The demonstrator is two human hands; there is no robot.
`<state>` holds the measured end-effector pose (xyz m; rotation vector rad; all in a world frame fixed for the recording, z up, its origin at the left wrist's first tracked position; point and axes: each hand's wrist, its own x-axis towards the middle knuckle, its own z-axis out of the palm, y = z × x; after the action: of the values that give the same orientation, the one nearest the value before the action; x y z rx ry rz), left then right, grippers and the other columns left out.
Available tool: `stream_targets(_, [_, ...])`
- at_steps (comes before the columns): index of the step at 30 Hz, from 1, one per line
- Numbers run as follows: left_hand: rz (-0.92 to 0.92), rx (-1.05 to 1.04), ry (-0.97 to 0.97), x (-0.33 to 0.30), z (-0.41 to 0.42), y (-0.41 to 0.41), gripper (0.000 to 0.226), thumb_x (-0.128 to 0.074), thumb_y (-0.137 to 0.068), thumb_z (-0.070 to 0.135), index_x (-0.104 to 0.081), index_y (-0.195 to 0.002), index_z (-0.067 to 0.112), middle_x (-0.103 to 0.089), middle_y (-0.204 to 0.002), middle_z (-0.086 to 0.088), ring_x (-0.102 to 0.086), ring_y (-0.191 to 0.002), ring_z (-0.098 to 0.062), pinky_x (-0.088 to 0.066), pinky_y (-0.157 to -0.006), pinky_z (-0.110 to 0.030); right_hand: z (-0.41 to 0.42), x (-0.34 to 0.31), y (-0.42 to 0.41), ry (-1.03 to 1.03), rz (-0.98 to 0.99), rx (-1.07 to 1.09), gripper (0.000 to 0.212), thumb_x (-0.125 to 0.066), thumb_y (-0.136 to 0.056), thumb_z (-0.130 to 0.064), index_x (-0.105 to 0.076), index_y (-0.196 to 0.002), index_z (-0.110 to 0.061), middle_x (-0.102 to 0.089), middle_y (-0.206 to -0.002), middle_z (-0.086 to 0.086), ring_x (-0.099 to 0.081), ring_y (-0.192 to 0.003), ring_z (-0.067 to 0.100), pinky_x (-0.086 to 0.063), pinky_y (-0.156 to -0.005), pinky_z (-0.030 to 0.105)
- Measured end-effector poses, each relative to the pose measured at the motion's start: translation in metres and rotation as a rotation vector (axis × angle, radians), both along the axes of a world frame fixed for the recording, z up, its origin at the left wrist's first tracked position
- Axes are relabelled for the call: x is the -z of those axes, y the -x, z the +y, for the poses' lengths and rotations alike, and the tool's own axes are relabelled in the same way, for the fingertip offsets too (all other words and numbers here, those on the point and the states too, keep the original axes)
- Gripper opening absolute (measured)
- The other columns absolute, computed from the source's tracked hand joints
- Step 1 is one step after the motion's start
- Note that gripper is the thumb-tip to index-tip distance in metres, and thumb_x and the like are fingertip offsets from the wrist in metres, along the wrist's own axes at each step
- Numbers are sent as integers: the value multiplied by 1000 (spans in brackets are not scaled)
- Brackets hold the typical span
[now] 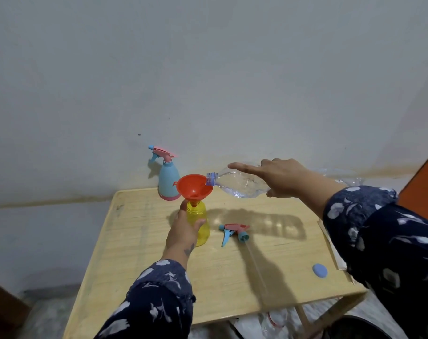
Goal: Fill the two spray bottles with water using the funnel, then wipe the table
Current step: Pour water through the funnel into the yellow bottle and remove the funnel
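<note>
At the back left the blue spray bottle [168, 182] stands capped, apparently finished. The left hand [185, 228] wraps the yellow bottle [198, 222] under the funnel [194, 187]. The right hand [285, 178], forefinger stretched out, clasps the tipped water bottle [242, 183] at the funnel's rim, so filling continues; the spray head [233, 232] lies on the table [139, 241], wiping apparently still ahead.

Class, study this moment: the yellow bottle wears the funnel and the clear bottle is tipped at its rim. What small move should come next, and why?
Probably tip the clear bottle slightly further: its mouth is at the rim of the red funnel, seated in the yellow bottle steadied by the left hand.
</note>
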<state>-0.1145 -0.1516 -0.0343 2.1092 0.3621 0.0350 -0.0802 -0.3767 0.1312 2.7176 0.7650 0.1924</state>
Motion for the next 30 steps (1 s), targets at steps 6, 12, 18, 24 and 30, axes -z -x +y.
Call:
stream_targets(6, [1, -9, -14, 1, -1, -1, 67, -61, -92, 37, -23, -147, 34, -47, -142, -2, -47, -127, -30, -41, -99, -44, -3, -1, -5, 24, -55, -44, 99, -55, -88, -10, 15, -137, -61, -53, -98, 5, -56, -86, 26, -47, -62, 33])
stream_targets(12, [-2, -23, 25, 1, -1, -2, 65, -62, -91, 36, -27, -146, 33, -47, -141, -2, -48, -127, -29, -40, -100, -44, -6, -4, -8, 18, -64, -39, 98, -54, -89, -11, 14, -137, -62, -52, -99, 4, -55, -86, 26, -44, -61, 32])
stream_targets(18, [-16, -16, 16, 2, -1, -2, 67, -63, -91, 33, -25, -147, 34, -45, -143, -4, -46, -128, -30, -40, -100, -45, -7, -5, -9, 10, -74, -46, 99, -54, -88, -11, 15, -136, -62, -52, -99, 4, -55, -88, 26, -41, -61, 32])
stream_targets(24, [-8, -13, 12, 4, 0, -4, 66, -63, -91, 35, -26, -146, 36, -47, -142, -3, -47, -128, -30, -41, -100, -46, -9, -7, -8, 25, -79, -41, 99, -55, -89, -11, 16, -137, -61, -51, -99, 5, -55, -88, 26, -41, -60, 31])
stream_targets(30, [9, -5, 9, 5, 1, -3, 67, -62, -91, 38, -24, -147, 35, -47, -142, -2, -47, -128, -31, -40, -101, -45, -10, 2, -4, -35, -2, 7, 104, -59, -86, -14, 18, -136, -62, -45, -93, 2, -54, -88, 26, -49, -66, 35])
